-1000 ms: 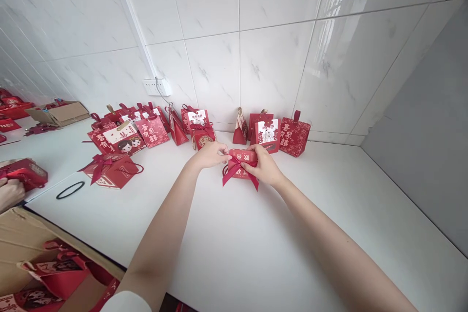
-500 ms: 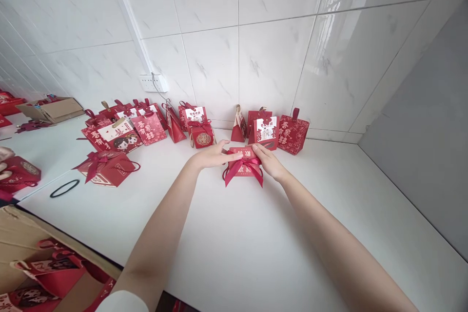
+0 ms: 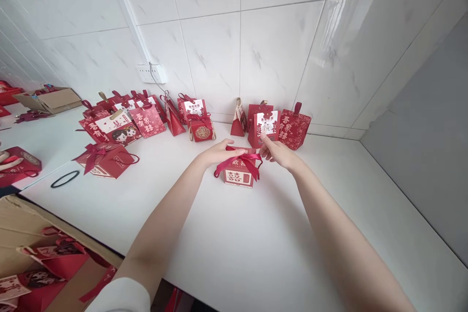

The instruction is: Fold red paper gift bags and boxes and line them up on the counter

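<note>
A small red gift box with a pink-red ribbon bow stands on the white table, its cream label facing me. My left hand lies over the box's top left, fingers stretched across the ribbon and thumb raised. Just right of the box, my right hand is held with its fingers apart and nothing in them, in front of a red bag with a white card. The tips of some fingers are partly hidden.
Red gift bags line the wall. At left are a ribboned red box, a black ring and a person's hand on another box. An open carton holds red bags at lower left.
The ribboned box has turned or tilted so its labelled front shows. My right hand has come off it and moved slightly right; my left hand stays on its top.
</note>
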`<act>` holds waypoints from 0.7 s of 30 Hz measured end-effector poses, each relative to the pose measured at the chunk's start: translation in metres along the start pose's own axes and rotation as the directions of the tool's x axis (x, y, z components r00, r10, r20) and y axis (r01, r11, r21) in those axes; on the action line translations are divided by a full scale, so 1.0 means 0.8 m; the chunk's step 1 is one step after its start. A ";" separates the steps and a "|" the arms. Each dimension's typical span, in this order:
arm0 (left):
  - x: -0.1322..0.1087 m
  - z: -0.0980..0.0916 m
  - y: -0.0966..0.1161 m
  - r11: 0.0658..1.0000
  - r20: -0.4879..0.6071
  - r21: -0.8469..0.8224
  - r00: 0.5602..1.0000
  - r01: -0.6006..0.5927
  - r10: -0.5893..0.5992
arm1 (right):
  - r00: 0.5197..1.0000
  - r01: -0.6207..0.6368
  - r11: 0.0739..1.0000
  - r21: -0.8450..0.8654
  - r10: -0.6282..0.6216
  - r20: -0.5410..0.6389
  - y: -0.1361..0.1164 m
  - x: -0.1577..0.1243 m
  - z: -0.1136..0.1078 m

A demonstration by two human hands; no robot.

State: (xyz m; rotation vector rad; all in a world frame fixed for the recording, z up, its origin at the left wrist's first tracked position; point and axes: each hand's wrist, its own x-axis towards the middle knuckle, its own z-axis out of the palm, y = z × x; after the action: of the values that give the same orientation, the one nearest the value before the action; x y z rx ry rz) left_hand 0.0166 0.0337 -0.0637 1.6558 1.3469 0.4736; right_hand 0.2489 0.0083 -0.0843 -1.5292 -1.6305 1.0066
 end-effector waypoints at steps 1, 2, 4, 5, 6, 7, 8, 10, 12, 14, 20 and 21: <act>0.000 0.001 0.001 1.000 0.007 -0.025 1.000 0.015 -0.014 | 0.997 -0.036 0.999 0.004 0.036 0.067 -0.002 -0.003 -0.001; -0.001 0.002 0.001 0.998 0.029 -0.055 0.999 0.028 -0.026 | 0.990 -0.059 0.998 0.005 0.058 0.131 -0.004 -0.006 0.000; 0.000 0.004 0.001 0.992 0.094 -0.120 0.995 0.047 -0.036 | 0.972 -0.035 0.999 0.011 0.032 0.234 -0.004 -0.009 0.001; 0.001 0.005 0.000 0.988 0.121 -0.146 0.992 0.054 -0.037 | 0.966 0.002 1.000 0.023 -0.008 0.260 -0.003 -0.009 0.002; 0.003 0.005 -0.002 0.984 0.140 -0.167 0.989 0.060 -0.036 | 0.964 0.046 0.998 0.040 -0.055 0.259 -0.002 -0.009 0.002; 0.004 0.006 -0.004 0.981 0.153 -0.181 0.988 0.064 -0.036 | 0.968 0.087 0.995 0.058 -0.098 0.233 -0.001 -0.008 0.002; 0.006 0.007 -0.005 0.979 0.166 -0.191 0.985 0.069 -0.038 | 0.973 0.121 0.990 0.073 -0.133 0.189 0.000 -0.006 0.003; 0.008 0.009 -0.008 0.977 0.198 -0.197 0.979 0.078 -0.038 | 0.981 0.161 0.983 0.093 -0.170 0.094 0.002 -0.004 0.005; 0.010 0.013 -0.009 0.977 0.227 -0.199 0.974 0.071 -0.024 | 0.987 0.151 0.978 0.142 -0.158 0.036 0.003 -0.001 0.010; 0.009 0.017 -0.009 0.979 0.231 -0.197 0.973 0.058 -0.011 | 0.993 0.104 0.970 0.221 -0.112 0.024 0.005 0.001 0.017; 0.004 0.023 -0.003 0.981 0.209 -0.185 0.978 0.053 -0.014 | 0.989 0.103 0.988 0.116 -0.090 -0.116 0.013 0.007 0.020; 0.003 0.023 -0.001 0.983 0.212 -0.176 0.977 0.050 -0.012 | 0.980 0.123 0.991 0.051 -0.113 -0.161 0.012 0.005 0.015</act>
State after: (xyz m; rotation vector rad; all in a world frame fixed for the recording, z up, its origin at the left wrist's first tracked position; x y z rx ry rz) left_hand 0.0305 0.0283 -0.0743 1.4889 1.1380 0.3783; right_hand 0.2428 0.0117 -0.0988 -1.4168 -1.5463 0.8420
